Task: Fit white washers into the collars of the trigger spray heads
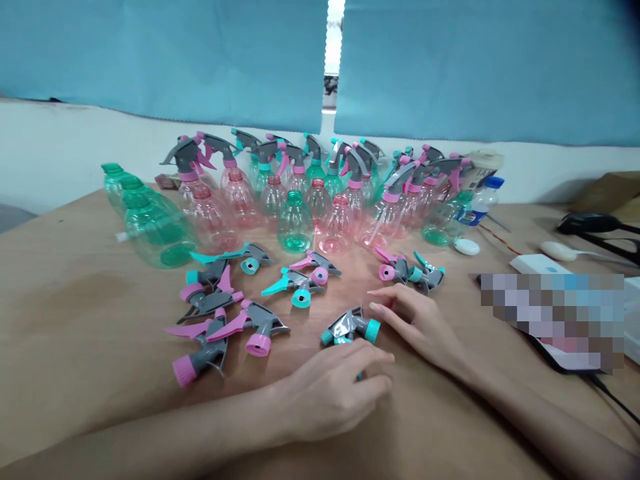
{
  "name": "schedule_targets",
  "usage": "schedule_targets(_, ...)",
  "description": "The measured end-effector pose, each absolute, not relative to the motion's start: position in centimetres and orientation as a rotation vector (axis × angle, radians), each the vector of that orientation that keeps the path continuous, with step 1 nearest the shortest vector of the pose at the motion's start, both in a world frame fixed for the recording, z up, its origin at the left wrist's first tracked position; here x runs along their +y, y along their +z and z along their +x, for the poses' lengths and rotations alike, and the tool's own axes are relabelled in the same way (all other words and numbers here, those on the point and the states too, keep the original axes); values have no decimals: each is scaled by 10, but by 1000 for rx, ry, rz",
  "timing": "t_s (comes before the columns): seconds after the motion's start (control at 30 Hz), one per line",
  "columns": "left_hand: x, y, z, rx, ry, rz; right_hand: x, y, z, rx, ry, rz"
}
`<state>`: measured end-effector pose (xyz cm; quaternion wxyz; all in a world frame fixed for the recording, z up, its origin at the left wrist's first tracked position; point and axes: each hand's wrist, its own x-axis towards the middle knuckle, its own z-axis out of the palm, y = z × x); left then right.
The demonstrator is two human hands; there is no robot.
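In the head view, a grey trigger spray head (349,325) with a teal collar and nozzle lies on the table. My left hand (335,390) is over its near side, fingers bent around its trigger; a bit of teal shows between thumb and forefinger, and the rest of the grip is hidden. My right hand (425,327) is just right of the teal collar, thumb and forefinger apart, holding nothing. To the left lie several loose spray heads, among them a pink-collared one (260,327) and a teal-collared one (301,287). Two more, one pink-collared (394,268), rest beyond my right hand.
Clear pink and green bottles stand behind, such as a green uncapped one (295,223); several carry spray heads. Green bottles (160,230) lean together at left. On the right are a blurred-out phone (545,320), a white round case (467,247) and a blue-capped bottle (485,200).
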<state>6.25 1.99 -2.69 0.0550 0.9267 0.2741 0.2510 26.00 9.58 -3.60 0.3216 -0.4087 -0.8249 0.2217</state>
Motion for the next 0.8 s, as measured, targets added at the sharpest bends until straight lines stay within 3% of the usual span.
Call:
schedule_targets(0.5, 35, -40, 60, 1408, 901, 2535, 96, -34, 261, -2397, 718, -788)
schedule_targets(0.8, 32, -32, 58, 1309, 1069, 2295, 93, -42, 258, -2273, 605, -807)
